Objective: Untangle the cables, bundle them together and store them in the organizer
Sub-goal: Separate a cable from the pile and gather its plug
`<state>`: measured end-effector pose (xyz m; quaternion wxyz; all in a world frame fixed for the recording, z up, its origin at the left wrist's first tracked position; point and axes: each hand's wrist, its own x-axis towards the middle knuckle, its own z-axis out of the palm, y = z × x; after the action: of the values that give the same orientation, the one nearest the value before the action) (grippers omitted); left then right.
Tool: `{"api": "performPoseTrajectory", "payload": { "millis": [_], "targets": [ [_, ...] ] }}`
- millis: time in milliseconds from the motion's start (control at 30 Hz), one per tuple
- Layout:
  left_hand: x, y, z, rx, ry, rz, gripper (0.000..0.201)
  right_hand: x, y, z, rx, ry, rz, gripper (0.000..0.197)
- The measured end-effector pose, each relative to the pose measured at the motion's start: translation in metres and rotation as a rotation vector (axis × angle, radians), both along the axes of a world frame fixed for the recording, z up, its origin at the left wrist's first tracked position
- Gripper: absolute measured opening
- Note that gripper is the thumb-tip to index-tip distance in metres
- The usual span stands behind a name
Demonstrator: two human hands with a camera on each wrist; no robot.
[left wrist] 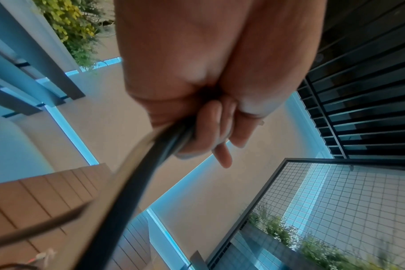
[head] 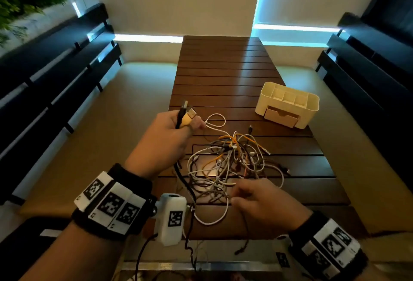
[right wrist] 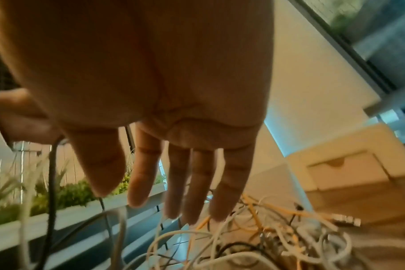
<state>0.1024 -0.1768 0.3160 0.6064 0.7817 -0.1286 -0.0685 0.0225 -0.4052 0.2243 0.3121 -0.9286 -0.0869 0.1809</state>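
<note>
A tangle of white, orange, grey and black cables (head: 228,164) lies on the brown slatted table (head: 223,68), and some strands hang over its near edge. My left hand (head: 190,122) is raised left of the tangle. It grips two plug ends (head: 186,113), one black and one pale, which stick up out of the fist. The left wrist view shows the same hand (left wrist: 197,135) curled round a black cable (left wrist: 136,182) and a pale one. My right hand (head: 237,195) hovers at the tangle's near side. Its fingers (right wrist: 197,182) are spread straight over the cables (right wrist: 254,237) and hold nothing.
A cream organizer (head: 288,104) with top compartments and a front drawer stands at the table's right edge, beyond the tangle; the right wrist view shows the organizer (right wrist: 344,168) too. Dark benches (head: 55,68) flank the table on both sides. Beige floor surrounds it.
</note>
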Motion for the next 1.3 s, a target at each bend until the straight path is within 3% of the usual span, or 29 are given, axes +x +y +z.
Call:
{"api": "performPoseTrajectory", "payload": {
  "millis": [67, 167, 233, 300, 467, 500, 567, 767, 867, 967, 1067, 1200, 1300],
  "targets": [
    [-0.005, 0.005, -0.001, -0.092, 0.058, -0.056, 0.027, 0.002, 0.009, -0.001, -0.065, -0.092, -0.031, 0.023],
    [-0.014, 0.003, 0.0, -0.288, 0.156, -0.105, 0.028, 0.01, 0.032, 0.016, 0.156, -0.151, -0.077, 0.038],
    [-0.018, 0.002, -0.002, -0.399, 0.186, -0.087, 0.026, 0.018, 0.053, 0.031, 0.335, -0.077, -0.048, 0.046],
    [-0.018, 0.003, -0.003, -0.488, 0.2, -0.039, 0.023, 0.027, 0.074, 0.04, 0.454, 0.025, -0.009, 0.042],
    [-0.011, 0.02, 0.007, -0.743, 0.363, 0.053, 0.005, 0.044, 0.115, 0.047, 0.368, -0.088, 0.023, 0.023],
    [-0.01, 0.024, 0.009, -0.763, 0.381, 0.06, 0.012, 0.045, 0.121, 0.047, 0.424, -0.061, 0.013, 0.019],
    [-0.007, 0.03, 0.008, -0.751, 0.394, 0.066, 0.02, 0.045, 0.129, 0.044, 0.526, 0.022, -0.008, 0.019],
    [-0.011, 0.029, -0.015, -0.594, 0.506, 0.007, 0.038, 0.028, 0.123, 0.045, 0.448, 0.361, 0.124, 0.027],
    [-0.009, 0.028, -0.017, -0.614, 0.502, -0.007, 0.038, 0.033, 0.107, 0.046, 0.365, 0.241, 0.153, 0.043],
    [-0.005, 0.022, -0.013, -0.654, 0.477, 0.006, 0.037, 0.036, 0.096, 0.046, 0.487, 0.15, 0.018, 0.054],
    [-0.004, 0.015, -0.013, -0.659, 0.45, -0.002, 0.036, 0.036, 0.09, 0.043, 0.652, 0.089, -0.082, 0.046],
    [-0.007, 0.005, -0.015, -0.572, 0.398, -0.078, 0.032, 0.031, 0.079, 0.039, 0.697, 0.137, -0.062, 0.018],
    [-0.008, -0.004, -0.024, -0.467, 0.33, -0.098, 0.024, 0.033, 0.063, 0.036, 0.68, 0.171, -0.075, 0.02]
  ]
}}
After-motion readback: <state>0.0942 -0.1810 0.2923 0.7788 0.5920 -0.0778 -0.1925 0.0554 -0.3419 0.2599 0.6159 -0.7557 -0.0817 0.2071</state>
